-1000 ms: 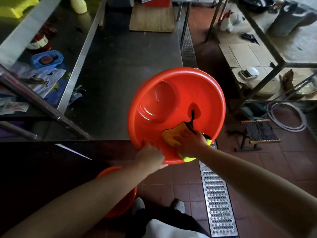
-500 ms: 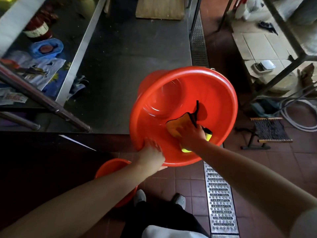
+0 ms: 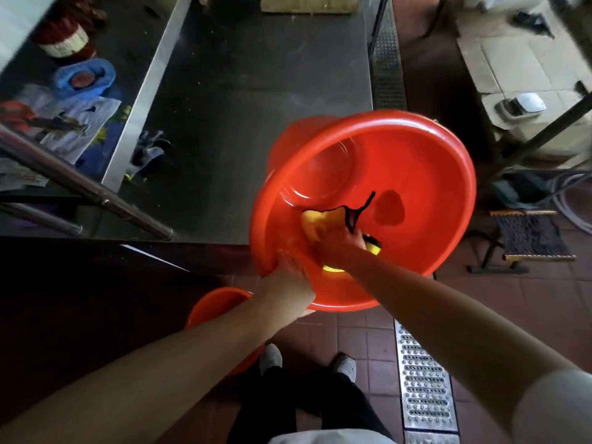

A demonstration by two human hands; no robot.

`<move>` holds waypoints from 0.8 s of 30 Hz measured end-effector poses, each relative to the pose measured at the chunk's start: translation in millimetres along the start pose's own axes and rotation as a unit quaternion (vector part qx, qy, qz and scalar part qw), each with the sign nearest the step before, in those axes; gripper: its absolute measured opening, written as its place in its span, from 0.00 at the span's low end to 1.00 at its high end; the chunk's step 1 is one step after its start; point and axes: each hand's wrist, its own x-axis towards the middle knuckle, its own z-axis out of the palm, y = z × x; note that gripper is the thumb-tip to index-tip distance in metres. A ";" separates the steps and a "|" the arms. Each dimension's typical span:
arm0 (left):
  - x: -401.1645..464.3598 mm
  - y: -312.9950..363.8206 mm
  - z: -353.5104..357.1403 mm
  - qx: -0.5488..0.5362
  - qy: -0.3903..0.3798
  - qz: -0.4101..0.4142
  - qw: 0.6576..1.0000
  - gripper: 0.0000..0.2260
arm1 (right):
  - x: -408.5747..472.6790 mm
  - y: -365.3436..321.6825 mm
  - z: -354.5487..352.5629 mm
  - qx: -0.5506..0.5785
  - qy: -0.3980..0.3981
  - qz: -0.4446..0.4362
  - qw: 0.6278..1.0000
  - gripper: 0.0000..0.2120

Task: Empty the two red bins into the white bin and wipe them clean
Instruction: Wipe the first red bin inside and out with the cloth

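so the left hand has its fingers curled over the near rim of the red bin, holding it tipped up off the steel table so the mouth faces the person. Inside, the right hand is clamped on the yellow cloth, pressed low on the near wall. The unwiped wall looks to lie up and right of the cloth, so the right hand has the reach. Second red bin sits on the floor below
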 end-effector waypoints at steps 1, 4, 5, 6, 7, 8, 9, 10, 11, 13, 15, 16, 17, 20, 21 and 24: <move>-0.9 -2.7 1.8 0.006 -0.001 0.005 1.000 0.22 | 0.8 -3.9 0.2 0.050 -0.013 -0.036 0.998 0.28; -5.0 -7.6 9.5 0.023 0.013 0.003 1.000 0.24 | 5.4 22.3 -11.1 0.145 0.000 -0.090 0.985 0.28; -5.6 -7.6 10.2 0.028 0.022 0.003 0.999 0.25 | 10.7 33.8 -13.4 0.106 0.021 -0.073 0.991 0.27; -6.1 -6.4 11.1 0.030 0.026 0.006 0.999 0.25 | 15.4 40.8 -13.9 0.047 0.027 -0.038 0.998 0.25; -6.3 -5.5 12.3 0.031 0.025 0.010 0.999 0.25 | 20.4 40.4 -12.9 -0.002 0.016 0.000 1.000 0.24; -6.9 -5.5 14.7 0.034 0.024 0.014 0.999 0.24 | 27.1 35.6 -10.4 -0.020 0.008 0.024 0.999 0.23; -7.5 -6.5 17.6 0.037 0.026 0.016 0.999 0.24 | 33.8 27.4 -7.6 0.014 0.014 0.024 1.000 0.23; -8.7 -7.9 20.8 0.039 0.028 0.017 0.999 0.25 | 38.2 19.3 -6.1 0.059 0.023 0.018 0.998 0.24; -10.2 -9.5 22.6 0.046 0.026 0.016 0.998 0.26 | 39.7 14.7 -5.8 0.086 0.030 0.017 0.996 0.25; -10.7 -10.9 22.6 0.053 0.017 0.012 0.998 0.27 | 40.2 15.5 -7.1 0.041 0.038 0.013 0.998 0.24; -7.0 -9.4 17.1 0.045 0.008 0.009 0.999 0.25 | 35.8 20.5 -11.0 -0.015 0.021 0.002 1.000 0.23; -5.2 -7.9 14.3 0.037 0.005 0.009 0.999 0.23 | 31.7 21.1 -11.9 -0.026 0.005 -0.005 1.000 0.23; -3.5 -7.0 12.8 0.025 -0.001 0.008 1.000 0.22 | 26.2 20.4 -11.8 -0.031 -0.003 -0.011 0.999 0.23; -5.5 -6.0 13.9 -0.022 0.008 0.006 1.000 0.23 | -8.0 12.6 -8.4 -0.007 0.007 -0.011 1.000 0.25; -7.2 -5.6 14.6 -0.031 0.024 0.006 0.999 0.23 | -23.0 9.7 -5.8 -0.007 0.012 -0.018 1.000 0.27; -8.8 -1.7 19.1 -0.052 0.046 0.001 0.998 0.29 | -70.5 4.2 1.5 -0.008 0.004 -0.033 0.999 0.31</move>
